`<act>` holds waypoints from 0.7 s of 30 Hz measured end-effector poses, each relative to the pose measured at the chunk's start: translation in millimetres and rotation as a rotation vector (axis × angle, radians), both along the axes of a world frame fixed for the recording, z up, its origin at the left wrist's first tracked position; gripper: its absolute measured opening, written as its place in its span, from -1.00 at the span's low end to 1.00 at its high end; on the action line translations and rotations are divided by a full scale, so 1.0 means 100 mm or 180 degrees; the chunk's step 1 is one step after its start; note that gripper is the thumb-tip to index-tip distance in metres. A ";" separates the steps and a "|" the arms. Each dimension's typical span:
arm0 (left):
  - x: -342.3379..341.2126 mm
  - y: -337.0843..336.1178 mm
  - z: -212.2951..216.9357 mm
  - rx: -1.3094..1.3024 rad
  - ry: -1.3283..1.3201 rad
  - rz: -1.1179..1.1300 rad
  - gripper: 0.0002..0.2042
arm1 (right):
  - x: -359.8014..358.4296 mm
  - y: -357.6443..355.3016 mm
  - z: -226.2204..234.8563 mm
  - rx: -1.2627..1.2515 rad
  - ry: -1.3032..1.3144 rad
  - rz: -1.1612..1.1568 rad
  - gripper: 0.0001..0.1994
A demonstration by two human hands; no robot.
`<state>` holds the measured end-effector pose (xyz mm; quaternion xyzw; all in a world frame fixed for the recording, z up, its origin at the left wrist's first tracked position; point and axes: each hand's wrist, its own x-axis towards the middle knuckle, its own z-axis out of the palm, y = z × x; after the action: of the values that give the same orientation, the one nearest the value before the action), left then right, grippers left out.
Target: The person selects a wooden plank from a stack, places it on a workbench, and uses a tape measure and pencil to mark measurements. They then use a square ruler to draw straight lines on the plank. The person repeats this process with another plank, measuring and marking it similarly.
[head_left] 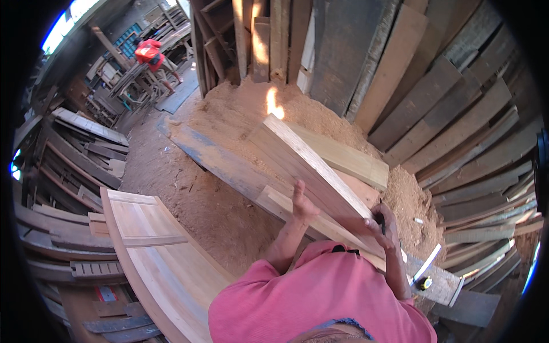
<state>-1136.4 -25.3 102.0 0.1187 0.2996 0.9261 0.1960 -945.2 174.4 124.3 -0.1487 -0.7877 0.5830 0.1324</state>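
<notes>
Plank: thick, brown wooden plank with a pale narrow face (317,171) stood on edge over the bench, its near end at the right hand and its far end pointing toward the sawdust.
Left hand: the left hand (306,207) was open beside the plank's broad side, one digit raised; whether the palm touched the wood could not be told.
Right hand: the right hand (386,227) had its fingers bent at the near end, by a small dark object (378,218); how firmly it gripped, and what, could not be told.
Bench: long weathered bench with blue-grey patches (209,153) ran beneath, carrying a narrow light wooden batten (274,201) on the near side of the plank.
Beyond: a pale yellowish board (343,155) lay on the far side.
Tape measure: a yellow-and-black tape measure (425,283) sat near a straight white strip (426,262) to the right.
Door: a pale panelled wooden door (154,217) leaned at the left.
Sawdust: loose tan sawdust (223,111) was heaped behind.
Tipping risk: balanced on its edge, the plank could have toppled if the left hand gave no support.
Slipping risk: a weak right-hand hold could have let the near end slide along the batten.
Knocking risk: a swinging end could have struck the tape measure.
</notes>
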 end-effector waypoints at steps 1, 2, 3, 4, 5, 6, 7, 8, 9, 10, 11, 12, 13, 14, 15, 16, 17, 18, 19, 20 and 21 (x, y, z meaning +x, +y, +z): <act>-0.03 0.00 0.00 0.0011 0.0068 0.0009 -0.17 | -0.01 0.02 0.02 -0.0075 -0.0046 0.0043 -0.59; -0.06 0.00 0.00 0.0035 0.0138 -0.0009 -0.17 | -0.01 0.04 0.02 -0.0139 -0.0113 0.0043 -0.62; -0.09 -0.01 0.01 0.0059 0.0212 0.0014 -0.16 | 0.02 0.07 0.02 -0.0530 -0.0167 0.0074 -0.75; -0.12 -0.01 0.02 0.0146 0.0333 -0.0064 -0.16 | 0.04 0.11 0.00 -0.0908 -0.0298 0.0093 -0.81; -0.14 -0.03 0.03 0.0177 0.0334 -0.0101 -0.15 | 0.07 0.16 -0.03 -0.0969 -0.0437 0.0085 -0.83; -0.16 -0.03 0.04 0.0210 0.0388 -0.0177 -0.13 | 0.08 0.22 -0.09 -0.1017 -0.0476 0.0160 -0.84; -0.14 -0.04 0.06 0.0197 0.0383 -0.0157 -0.13 | 0.13 0.27 -0.14 -0.1106 -0.0570 0.0241 -0.85; -0.14 -0.04 0.08 0.0137 0.0407 -0.0090 -0.12 | 0.19 0.33 -0.19 -0.0813 -0.0538 0.0199 -0.85; -0.13 -0.03 0.10 0.0083 0.0455 -0.0011 -0.12 | 0.24 0.38 -0.24 -0.0554 -0.0562 0.0169 -0.85; -0.13 -0.02 0.12 0.0041 0.0349 0.0086 -0.11 | 0.28 0.42 -0.29 -0.0293 -0.0577 0.0153 -0.84; -0.12 -0.01 0.15 -0.0007 0.0251 0.0193 -0.11 | 0.33 0.45 -0.34 -0.0146 -0.0590 0.0090 -0.82; -0.12 -0.01 0.16 -0.0008 0.0143 0.0297 -0.10 | 0.37 0.49 -0.37 -0.0003 -0.0602 0.0037 -0.80; -0.13 -0.01 0.17 -0.0102 0.0215 0.0351 -0.12 | 0.41 0.52 -0.39 0.0150 -0.0851 -0.0067 -0.78; -0.14 -0.01 0.17 -0.0139 0.0275 0.0399 -0.14 | 0.46 0.54 -0.40 0.0104 -0.0677 -0.0040 -0.74; -0.16 -0.01 0.17 -0.0172 0.0333 0.0439 -0.16 | 0.51 0.55 -0.40 0.0062 -0.0743 -0.0072 -0.70; -0.16 -0.01 0.17 -0.0227 0.0256 0.0498 -0.16 | 0.55 0.55 -0.39 0.0040 -0.0877 -0.0132 -0.66; -0.17 0.00 0.16 -0.0275 0.0177 0.0544 -0.16 | 0.58 0.54 -0.38 0.0117 -0.0820 -0.0023 -0.62; -0.17 0.01 0.15 -0.0362 0.0035 0.0623 -0.16 | 0.60 0.50 -0.38 0.0220 -0.0828 0.0055 -0.58; -0.16 0.03 0.15 -0.0298 0.0068 0.0584 -0.17 | 0.61 0.46 -0.37 0.0327 -0.0832 0.0132 -0.54; -0.16 0.06 0.17 -0.0282 0.0031 0.0583 -0.18 | 0.59 0.41 -0.38 0.0567 -0.0881 0.0123 -0.47; -0.11 0.04 0.20 -0.0297 -0.0146 0.0669 -0.19 | 0.60 0.34 -0.37 0.0626 -0.0965 0.0101 -0.46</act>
<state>-1147.7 -21.7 122.0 0.0563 0.3486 0.9291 0.1099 -885.5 208.8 87.7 -0.2088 -0.8541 0.4760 0.0168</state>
